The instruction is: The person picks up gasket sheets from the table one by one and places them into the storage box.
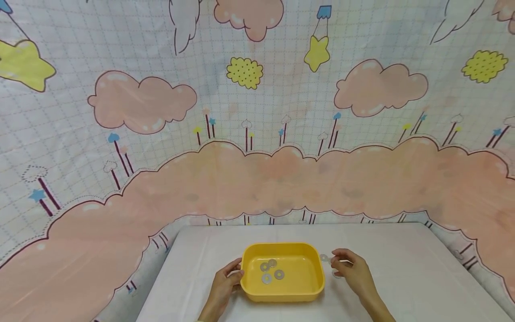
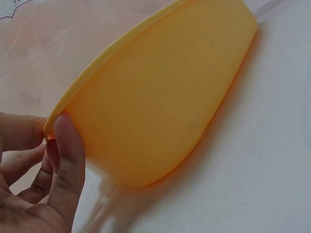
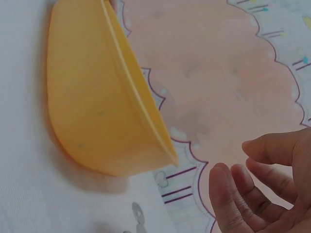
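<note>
A yellow plastic tray (image 1: 281, 297) stands on the white table, with several grey flat washers (image 1: 279, 274) lying in its left half. My left hand (image 1: 226, 282) grips the tray's left side; in the left wrist view the thumb (image 2: 69, 145) presses the outer wall just under the rim. Just right of the tray, my right hand (image 1: 354, 270) hovers by a few more washers (image 1: 324, 257) on the table, partly hidden by its fingers. In the right wrist view, the thumb and fingers (image 3: 221, 189) are apart and bent, with nothing between them.
The white cloth-covered table (image 1: 418, 268) reaches out on both sides of the tray. Behind it hangs a printed curtain (image 1: 257, 179) with clouds and stars, which also drapes down beside the table.
</note>
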`<state>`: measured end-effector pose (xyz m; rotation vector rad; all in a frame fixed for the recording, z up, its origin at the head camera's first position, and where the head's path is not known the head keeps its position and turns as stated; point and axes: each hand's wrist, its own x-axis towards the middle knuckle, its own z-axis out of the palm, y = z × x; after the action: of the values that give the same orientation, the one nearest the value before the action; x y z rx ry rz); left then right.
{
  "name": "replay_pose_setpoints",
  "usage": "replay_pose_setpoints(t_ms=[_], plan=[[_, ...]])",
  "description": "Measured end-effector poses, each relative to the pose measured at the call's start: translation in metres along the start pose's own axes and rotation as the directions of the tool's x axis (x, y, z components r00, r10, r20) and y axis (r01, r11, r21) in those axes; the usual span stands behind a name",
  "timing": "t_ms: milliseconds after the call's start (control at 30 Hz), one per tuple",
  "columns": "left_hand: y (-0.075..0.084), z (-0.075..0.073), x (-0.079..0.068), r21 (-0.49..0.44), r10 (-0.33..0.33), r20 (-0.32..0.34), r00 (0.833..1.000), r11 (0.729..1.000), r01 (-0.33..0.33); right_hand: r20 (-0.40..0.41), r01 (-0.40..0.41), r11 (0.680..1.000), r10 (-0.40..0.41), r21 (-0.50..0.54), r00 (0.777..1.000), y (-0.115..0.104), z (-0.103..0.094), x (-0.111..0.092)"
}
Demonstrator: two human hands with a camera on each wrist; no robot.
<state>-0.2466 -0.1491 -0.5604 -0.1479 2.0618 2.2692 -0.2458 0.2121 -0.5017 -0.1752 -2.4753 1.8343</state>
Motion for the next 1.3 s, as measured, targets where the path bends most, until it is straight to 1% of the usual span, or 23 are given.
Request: replay_pose_setpoints(t_ms=[100,333,533,700,800,1033,1200,1300], plan=[[-0.001,0.0,-0.001,-0.005,-0.004,-0.003,1.0,1.0,0.004,-0.015,-0.011,1.0,0.011,-0.026,1.0,0.005,-0.004,0.0],[-0.003,-0.002,-0.001,0.021,-0.029,-0.008,1.0,0.999,0.029,-0.037,-0.02,0.994,0.016,-0.105,0.999,0.013,-0.013,0.0],[-0.002,-0.002,-0.003,0.02,-0.026,-0.006,1.0,0.999,0.027,-0.061,-0.032,0.991,0.024,-0.133,0.998,0.022,-0.02,0.001],[-0.001,-0.002,-0.004,0.02,-0.018,-0.002,1.0,1.0,0.018,-0.09,-0.027,0.987,0.013,-0.161,0.996,0.029,-0.026,0.004],[-0.001,-0.002,-0.003,0.019,-0.018,-0.003,1.0,1.0,0.018,-0.09,-0.025,0.985,0.009,-0.17,0.996,0.033,-0.031,0.005],[-0.002,-0.002,-0.003,0.012,-0.013,-0.003,1.0,1.0,0.013,-0.087,-0.059,0.983,0.045,-0.174,0.995,0.04,-0.043,0.007],[-0.001,-0.001,-0.004,0.012,-0.008,-0.003,1.0,1.0,0.008,-0.084,-0.079,0.978,0.064,-0.192,0.994,0.046,-0.05,0.008],[0.0,-0.001,-0.004,0.015,-0.01,-0.004,1.0,1.0,0.01,-0.081,-0.077,0.973,0.061,-0.216,0.995,0.049,-0.053,0.008]])
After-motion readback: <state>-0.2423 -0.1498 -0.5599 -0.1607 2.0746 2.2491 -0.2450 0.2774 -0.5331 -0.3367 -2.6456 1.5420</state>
